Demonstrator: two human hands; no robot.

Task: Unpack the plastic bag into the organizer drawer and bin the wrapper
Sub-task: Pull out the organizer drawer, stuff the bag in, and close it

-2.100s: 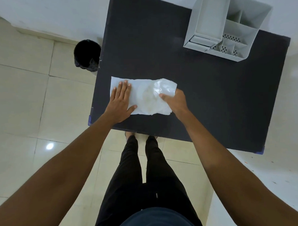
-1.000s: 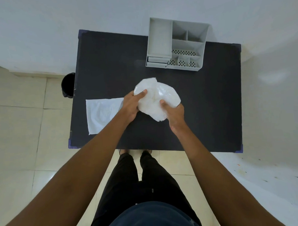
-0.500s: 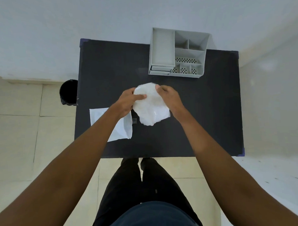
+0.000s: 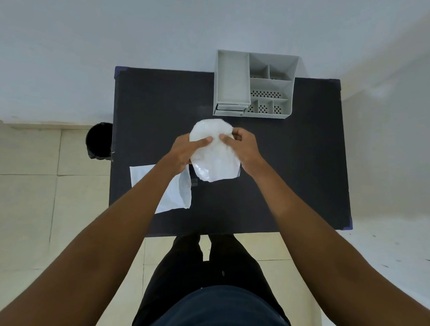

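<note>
Plastic bag gripped by left hand, right hand

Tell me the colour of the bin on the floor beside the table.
Black; the bin shows in the head view, left of the dark table.

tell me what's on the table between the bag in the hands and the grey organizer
Nothing: in the head view only bare black table shows between the plastic bag and the organizer.
</note>
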